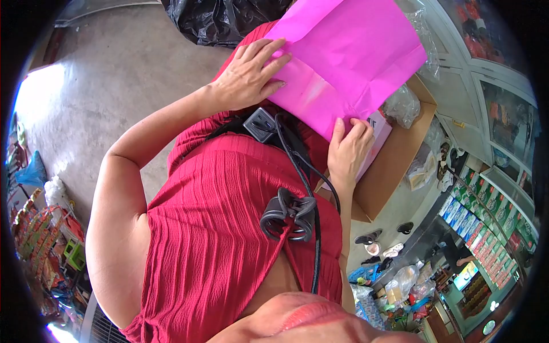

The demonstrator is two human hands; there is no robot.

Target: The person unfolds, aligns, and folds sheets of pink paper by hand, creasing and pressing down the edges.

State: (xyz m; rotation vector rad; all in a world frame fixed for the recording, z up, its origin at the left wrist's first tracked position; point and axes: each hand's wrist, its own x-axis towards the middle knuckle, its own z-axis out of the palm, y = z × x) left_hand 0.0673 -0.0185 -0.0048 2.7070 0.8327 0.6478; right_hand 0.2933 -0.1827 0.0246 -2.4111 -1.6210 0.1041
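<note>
A bright pink sheet [354, 51], paper-like and creased, lies over my lap with a folded part along its near side. My left hand [246, 74] rests palm down on its left edge, fingers stretched out over the fold and thumb apart. At the near right corner, my right hand [350, 151] has its thumb and bent fingers closed on the sheet's edge, where the material is bunched. The undersides of both hands are hidden.
An open cardboard box [394, 166] stands close by my right side, with clear plastic [402, 107] inside. A black plastic bag [226, 20] lies ahead. A black cable [297, 157] hangs down my front. Cabinets [457, 94] line the right.
</note>
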